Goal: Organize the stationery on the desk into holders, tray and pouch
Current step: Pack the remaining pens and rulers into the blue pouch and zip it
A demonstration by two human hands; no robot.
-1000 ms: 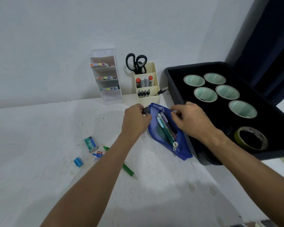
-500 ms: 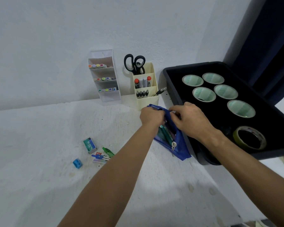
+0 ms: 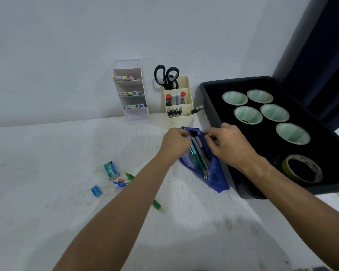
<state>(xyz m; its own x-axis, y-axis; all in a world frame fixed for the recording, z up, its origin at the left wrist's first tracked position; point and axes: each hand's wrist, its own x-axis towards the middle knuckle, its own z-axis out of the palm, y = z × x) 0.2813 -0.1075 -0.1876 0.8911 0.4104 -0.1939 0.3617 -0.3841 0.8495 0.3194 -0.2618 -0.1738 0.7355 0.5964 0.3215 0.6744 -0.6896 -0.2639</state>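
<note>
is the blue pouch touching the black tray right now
Touching. The head view shows the blue pouch leaning against the black tray's near wall, with no gap visible along its right edge.

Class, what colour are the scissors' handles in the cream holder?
Black, seen in the head view: the scissors stand in the holder.

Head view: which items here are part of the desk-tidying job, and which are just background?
Part of the job:
- blue pouch, gripped at its mouth by left hand and right hand
- green pen
- staple box
- blue sharpener
- cream holder
- white marker holder
- black tray

Background:
- wall
- dark curtain
</note>
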